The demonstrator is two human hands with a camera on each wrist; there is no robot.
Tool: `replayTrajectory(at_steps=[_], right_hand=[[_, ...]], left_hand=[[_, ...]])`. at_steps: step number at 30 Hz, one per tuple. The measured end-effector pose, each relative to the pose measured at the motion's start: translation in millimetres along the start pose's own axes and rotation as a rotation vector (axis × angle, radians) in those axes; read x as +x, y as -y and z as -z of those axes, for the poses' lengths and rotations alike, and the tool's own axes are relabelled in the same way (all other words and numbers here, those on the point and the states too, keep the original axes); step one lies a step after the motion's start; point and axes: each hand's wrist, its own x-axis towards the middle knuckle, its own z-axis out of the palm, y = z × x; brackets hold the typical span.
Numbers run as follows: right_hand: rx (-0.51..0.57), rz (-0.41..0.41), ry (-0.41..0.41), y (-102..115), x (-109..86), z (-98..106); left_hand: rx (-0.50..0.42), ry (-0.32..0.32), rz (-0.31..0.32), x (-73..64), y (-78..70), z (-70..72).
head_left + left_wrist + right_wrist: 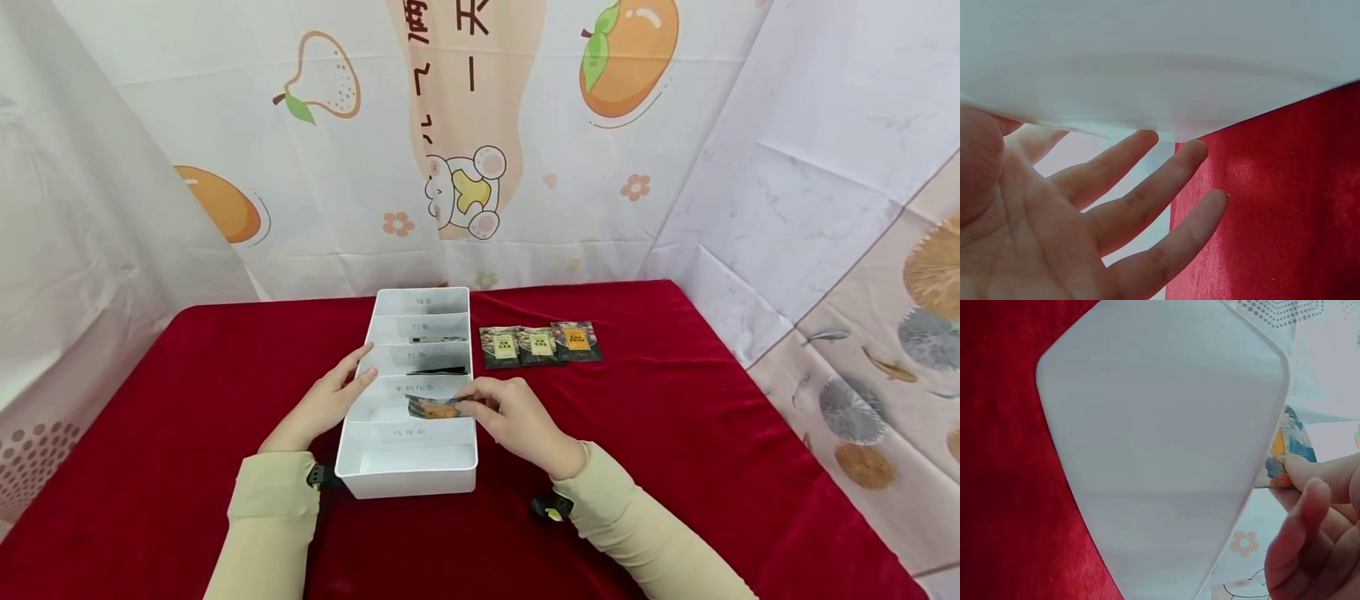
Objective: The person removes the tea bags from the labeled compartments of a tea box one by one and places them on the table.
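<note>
A long white divided box (408, 484) stands on the table, running away from me. My right hand (519, 423) pinches a flat tea sachet (429, 407) with a dark, orange and blue print over the second compartment from the front. In the right wrist view the sachet (1300, 439) shows beyond the box rim, between thumb and fingers. My left hand (324, 407) rests at the box's left side, fingers extended; the left wrist view shows the fingers (1141, 209) spread beneath the rim. Dark sachets (438, 371) stand in the middle compartment, and another (438, 340) lies behind them.
Right of the box, two sachets with pale yellow labels (500, 346) and one with an orange label (576, 340) lie in a row. A red cloth (675, 450) covers the table. Printed curtains (337, 167) hang behind it and at the sides.
</note>
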Motion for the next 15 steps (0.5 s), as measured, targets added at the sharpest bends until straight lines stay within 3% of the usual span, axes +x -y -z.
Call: replayTrajectory(at_steps=[5, 15], right_hand=[[0.082, -0.03, -0.044, 1, 0.2, 6], [0.217, -0.094, -0.208, 1, 2.8, 21]], left_hand=[[0.013, -0.001, 0.001, 0.3, -0.3, 0.0], [0.018, -0.002, -0.002, 0.8, 0.5, -0.6]])
